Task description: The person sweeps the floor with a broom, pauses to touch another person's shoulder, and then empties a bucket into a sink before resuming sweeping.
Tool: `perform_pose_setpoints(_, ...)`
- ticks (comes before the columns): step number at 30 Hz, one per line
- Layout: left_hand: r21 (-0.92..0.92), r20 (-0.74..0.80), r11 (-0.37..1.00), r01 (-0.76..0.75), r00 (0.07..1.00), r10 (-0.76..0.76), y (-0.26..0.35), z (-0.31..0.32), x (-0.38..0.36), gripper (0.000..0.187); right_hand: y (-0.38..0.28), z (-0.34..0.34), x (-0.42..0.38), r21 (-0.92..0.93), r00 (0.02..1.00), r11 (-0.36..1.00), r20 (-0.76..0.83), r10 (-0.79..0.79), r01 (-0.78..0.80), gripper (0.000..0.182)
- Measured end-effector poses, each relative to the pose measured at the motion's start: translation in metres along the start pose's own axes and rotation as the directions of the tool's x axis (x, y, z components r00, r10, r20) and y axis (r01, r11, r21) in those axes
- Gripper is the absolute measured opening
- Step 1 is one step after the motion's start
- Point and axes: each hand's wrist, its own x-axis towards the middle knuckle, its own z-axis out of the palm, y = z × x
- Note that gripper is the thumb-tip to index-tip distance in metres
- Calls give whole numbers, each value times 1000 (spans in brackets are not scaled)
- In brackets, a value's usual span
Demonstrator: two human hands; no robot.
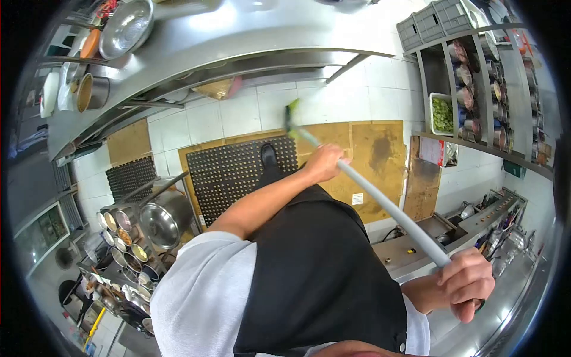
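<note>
Both hands wrapped round gray pole (pixel 389 207): left hand (pixel 323 163) just off center toward 2 o'clock, right hand (pixel 466 281) at 4. Pole's green-black head (pixel 289 116) at 12, near black mat (pixel 229 178). Steel counter (pixel 250 33) beyond, 11–12.

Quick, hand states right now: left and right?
Left hand: closed around the long grey pole, on the stretch nearer its green-and-black head.
Right hand: closed around the same pole, near its other end.
</note>
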Motion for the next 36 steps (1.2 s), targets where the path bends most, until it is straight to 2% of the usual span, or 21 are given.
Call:
perform_pose_setpoints(3,143,54,974,178,981,-187,-54,-74,-59,36,51,16,-4,105,990,993,-126,62,-49,32)
perform_pose_setpoints(4,256,22,934,250,964,-264,-96,-94,-83,36,85,24,-41,425,917,882,-234,325,-204,26)
perform_pose_setpoints(5,303,-37,893,334,940,-339,-115,-132,-100,37,104,47,1,-92,896,895,-140,422,-436,20)
perform_pose_setpoints(6,330,-103,797,506,859,-502,-159,-153,-122,37,141,69,19,23,825,826,-37,563,-563,12)
perform_pose_setpoints(7,359,-172,736,575,815,-553,-216,-170,-153,31,191,95,25,63,816,814,96,570,-577,13)
perform_pose_setpoints(8,512,-148,535,672,682,-716,-274,-189,-174,34,229,129,27,24,820,828,158,551,-561,15)
perform_pose_setpoints(10,563,-257,262,784,467,-846,-307,-221,-183,50,271,178,31,132,825,830,275,494,-541,12)
perform_pose_setpoints(11,571,-246,271,775,477,-844,-315,-223,-179,50,273,184,36,108,822,841,306,480,-531,12)
perform_pose_setpoints(13,407,-269,410,816,536,-800,-328,-219,-168,56,265,181,43,63,822,855,322,470,-514,12)
perform_pose_setpoints(15,368,-239,617,696,711,-661,-344,-180,-140,55,241,161,46,-37,837,876,277,472,-481,12)
perform_pose_setpoints(17,296,-197,708,641,766,-612,-310,-133,-93,50,205,138,47,-151,857,881,206,473,-449,9)
perform_pose_setpoints(18,246,-203,791,560,828,-523,-291,-109,-72,41,185,127,46,-171,859,873,173,483,-456,8)
perform_pose_setpoints(19,217,-275,911,352,917,-289,-274,-85,-53,30,166,116,44,-178,858,873,173,483,-455,8)
perform_pose_setpoints(20,153,-202,913,378,916,-346,-241,-71,-27,21,147,105,40,-198,863,857,86,498,-476,7)
perform_pose_setpoints(22,118,-93,961,251,966,-241,-208,-28,14,13,116,85,27,-222,859,836,-17,512,-502,7)
perform_pose_setpoints(28,13,44,996,88,995,-88,-92,88,109,21,51,3,-6,-376,911,831,-121,395,-410,16)
perform_pose_setpoints(30,46,46,997,64,997,-66,-33,87,124,24,26,-38,-27,-327,920,884,-316,231,-334,39)
perform_pose_setpoints(32,67,-71,997,-43,996,48,-11,102,128,27,6,-91,-62,-211,940,962,-325,99,-174,35)
perform_pose_setpoints(33,66,-56,996,-52,997,55,-6,110,124,27,4,-110,-76,-215,935,960,-340,98,-179,35)
perform_pose_setpoints(35,131,-85,979,156,986,-146,-4,126,119,28,16,-145,-100,-121,869,967,-474,142,-224,24)
perform_pose_setpoints(36,139,-71,978,159,986,-150,-10,145,122,28,27,-160,-113,-112,862,967,-485,148,-229,24)
